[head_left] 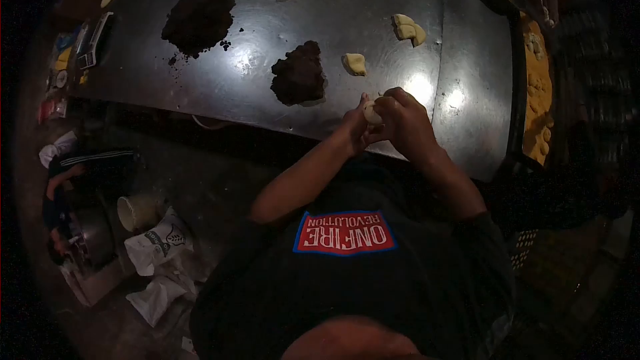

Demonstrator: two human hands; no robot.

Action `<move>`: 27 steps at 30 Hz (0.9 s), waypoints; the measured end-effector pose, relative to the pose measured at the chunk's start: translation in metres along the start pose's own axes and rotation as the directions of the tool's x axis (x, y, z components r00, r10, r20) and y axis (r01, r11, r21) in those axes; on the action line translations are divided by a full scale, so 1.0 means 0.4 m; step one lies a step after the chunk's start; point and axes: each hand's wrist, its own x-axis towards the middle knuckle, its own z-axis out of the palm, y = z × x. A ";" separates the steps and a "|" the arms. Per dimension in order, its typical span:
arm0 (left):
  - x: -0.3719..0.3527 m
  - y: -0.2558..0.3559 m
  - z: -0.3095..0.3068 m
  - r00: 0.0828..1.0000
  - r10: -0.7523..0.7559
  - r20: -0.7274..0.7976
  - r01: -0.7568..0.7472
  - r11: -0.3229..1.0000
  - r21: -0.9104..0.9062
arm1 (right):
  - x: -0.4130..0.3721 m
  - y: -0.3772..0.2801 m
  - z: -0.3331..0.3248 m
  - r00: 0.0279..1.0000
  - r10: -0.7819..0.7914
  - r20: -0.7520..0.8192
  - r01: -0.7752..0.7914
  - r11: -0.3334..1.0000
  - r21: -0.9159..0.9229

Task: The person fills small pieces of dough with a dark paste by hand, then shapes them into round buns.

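Close to the near edge of the metal table [220, 93], both hands meet around a small pale piece of dough [372, 113]. My left hand [357, 127] cups it from the left with the fingers curled. Over its right side, my right hand [408, 123] presses with bent fingers; its fingertips partly hide the dough. Just beyond my hands lies a loose dough piece [355, 64]. A dark crumbly mound [298, 75] sits to the left of it, and a larger dark mound [199, 20] is farther left. More cut dough [408, 29] rests toward the right.
A tray with an orange-yellow layer [535, 93] stands along the table's right side. Another person's hand [549, 13] shows at the upper right. At the left are a scale-like device [96, 40], another person [63, 183], a bucket [139, 212] and white sacks [160, 243] on the floor.
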 end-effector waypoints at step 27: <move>-0.168 -0.043 -0.161 0.699 0.677 -0.229 -0.447 0.665 0.598 | 0.152 0.283 0.243 0.792 0.516 0.325 -0.496 0.855 -0.151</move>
